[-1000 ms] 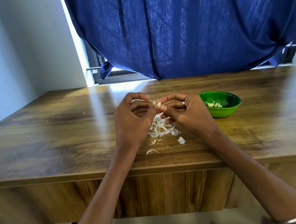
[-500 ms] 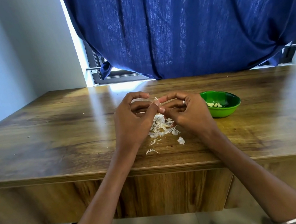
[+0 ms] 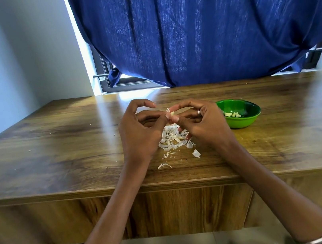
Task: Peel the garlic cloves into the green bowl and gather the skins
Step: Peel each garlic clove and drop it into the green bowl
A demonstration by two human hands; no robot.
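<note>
A blue curtain (image 3: 204,25) hangs across the window behind a wide wooden tabletop (image 3: 56,154), and everything that matters sits near its front edge. To the person's right, well apart from the edge, stands the green bowl (image 3: 247,121), upright, with a few pale peeled cloves (image 3: 232,114) lying on its floor. Between the wrists, directly under the raised hands, lies the heap of skins (image 3: 172,139), loose and papery, with a handful of stray flakes scattered just toward the near edge of the tabletop.

The left hand (image 3: 139,133) and the right hand (image 3: 202,124) meet above that heap, both with fingers curled. Between their fingertips is one small garlic clove (image 3: 172,113), pale, with a flap of skin standing up from its top. The right hand pinches the clove between thumb and forefinger; the left thumb and a curled finger press against it from the other side, apparently working at the flap, though how much skin still clings on the far side is hidden.

By my reading the step in hand is peeling, mid-clove, with the task partly done: some cloves are already in the bowl, and the skins are heaped but not fully gathered. The next move calls for stripping the loosened flap clear and letting it fall on the heap, then carrying the bare clove rightward to the bowl. Later the stray flakes need sweeping in to join the rest
</note>
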